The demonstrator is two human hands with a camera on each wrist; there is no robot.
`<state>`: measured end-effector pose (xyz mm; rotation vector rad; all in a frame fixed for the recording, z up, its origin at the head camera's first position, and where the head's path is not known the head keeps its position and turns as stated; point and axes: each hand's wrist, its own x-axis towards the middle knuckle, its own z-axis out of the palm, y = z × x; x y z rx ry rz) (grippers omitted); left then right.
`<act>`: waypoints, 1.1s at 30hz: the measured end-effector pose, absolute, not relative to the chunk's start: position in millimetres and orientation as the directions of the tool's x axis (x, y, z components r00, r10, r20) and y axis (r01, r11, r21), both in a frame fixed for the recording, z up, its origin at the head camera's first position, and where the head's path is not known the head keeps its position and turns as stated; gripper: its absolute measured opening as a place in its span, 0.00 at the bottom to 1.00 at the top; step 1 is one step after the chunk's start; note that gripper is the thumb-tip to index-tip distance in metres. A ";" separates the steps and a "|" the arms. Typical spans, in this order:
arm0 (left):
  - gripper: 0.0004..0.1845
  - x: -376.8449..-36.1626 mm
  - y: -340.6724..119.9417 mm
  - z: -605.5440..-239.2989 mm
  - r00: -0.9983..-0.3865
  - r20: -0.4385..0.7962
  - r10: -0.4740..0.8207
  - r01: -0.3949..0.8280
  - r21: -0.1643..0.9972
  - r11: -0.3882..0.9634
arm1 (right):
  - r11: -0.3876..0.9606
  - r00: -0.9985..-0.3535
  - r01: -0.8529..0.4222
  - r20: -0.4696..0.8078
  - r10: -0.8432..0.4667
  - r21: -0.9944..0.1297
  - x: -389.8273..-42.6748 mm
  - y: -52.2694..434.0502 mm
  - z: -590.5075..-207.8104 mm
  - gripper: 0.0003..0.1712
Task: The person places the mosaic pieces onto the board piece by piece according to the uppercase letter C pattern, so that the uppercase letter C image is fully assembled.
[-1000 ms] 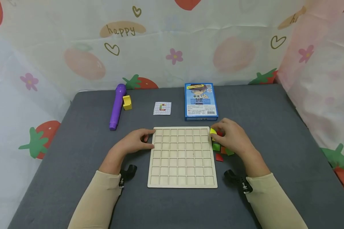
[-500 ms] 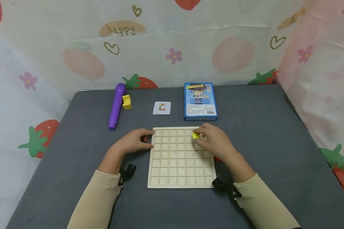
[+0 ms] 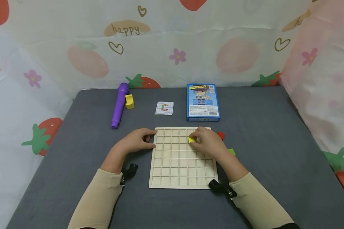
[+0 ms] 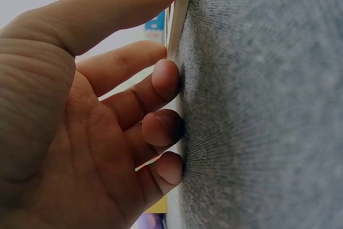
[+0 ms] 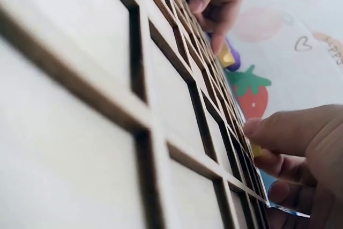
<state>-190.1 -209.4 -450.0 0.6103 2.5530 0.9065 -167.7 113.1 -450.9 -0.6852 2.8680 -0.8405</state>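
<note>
A pale wooden grid board (image 3: 175, 165) lies flat on the grey table in front of me. My right hand (image 3: 206, 143) pinches a small yellow piece (image 3: 191, 139) over the board's second row, near its upper right; the right wrist view shows the yellow piece (image 5: 255, 149) under my fingertips (image 5: 257, 128). My left hand (image 3: 137, 141) rests against the board's upper left edge; in the left wrist view its thumb lies on the board edge (image 4: 181, 4) and its fingers (image 4: 163, 81) curl on the cloth. Red (image 3: 221, 135) and green (image 3: 232, 151) pieces lie right of the board.
A blue card box (image 3: 203, 102) and a small pattern card (image 3: 164, 108) lie behind the board. A purple marker (image 3: 118, 105) with a yellow block (image 3: 129, 101) beside it sits at the back left. Printed cloth walls surround the grey table (image 3: 275, 143).
My right hand lifted the yellow piece from the pile right of the board and carried it leftward over the grid's upper right cells. The left hand stayed put.
</note>
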 end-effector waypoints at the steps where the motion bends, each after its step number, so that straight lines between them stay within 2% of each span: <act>1: 0.34 -190.4 -209.2 -450.6 -0.840 -0.191 0.508 0.275 0.658 0.701 | 0.745 -0.901 -0.388 0.051 -0.432 -0.542 -167.8 113.4 -453.0 0.15; 11: 0.34 -191.7 -207.1 -451.4 -0.845 -0.193 0.498 0.264 0.659 0.704 | 0.706 -0.934 -0.334 0.119 -0.337 -0.625 -167.5 114.3 -462.3 0.11; 20: 0.34 -191.3 -205.5 -450.7 -0.849 -0.194 0.491 0.261 0.653 0.710 | 0.770 -0.888 -0.449 0.129 -0.442 -0.454 -161.6 116.5 -453.8 0.16; 25: 0.32 -190.0 -205.3 -452.4 -0.857 -0.191 0.479 0.255 0.651 0.715 | 0.756 -0.907 -0.406 0.125 -0.403 -0.514 -160.3 125.5 -441.0 0.20; 33: 0.31 -189.6 -205.0 -452.3 -0.864 -0.185 0.469 0.247 0.656 0.713 | 0.736 -0.939 -0.342 0.177 -0.296 -0.584 -160.8 153.0 -420.6 0.17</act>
